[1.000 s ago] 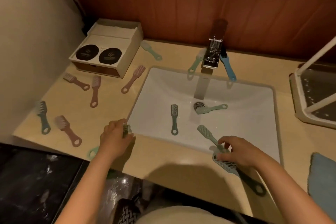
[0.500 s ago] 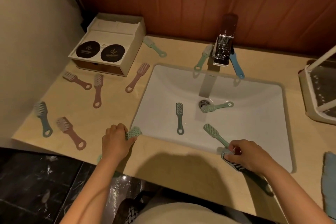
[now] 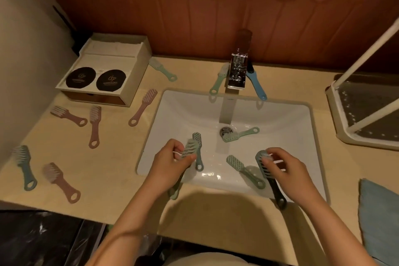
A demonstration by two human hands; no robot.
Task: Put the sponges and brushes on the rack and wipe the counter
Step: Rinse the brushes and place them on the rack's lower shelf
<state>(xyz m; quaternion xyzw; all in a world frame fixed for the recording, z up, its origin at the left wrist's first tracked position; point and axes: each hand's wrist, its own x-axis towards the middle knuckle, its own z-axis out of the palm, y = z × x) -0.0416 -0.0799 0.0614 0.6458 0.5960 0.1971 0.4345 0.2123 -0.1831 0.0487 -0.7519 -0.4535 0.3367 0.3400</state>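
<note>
2 hands grip brushes.

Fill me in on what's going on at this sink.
A person is gathering brushes. The left hand grips a pale green brush, and the right hand grips a dark brush, both over the front of the sink. Three green brushes lie in the basin, and more lie scattered on the counter. The part of the rack in view at right holds none.

Head camera looks steeply down, close over the sink.
</note>
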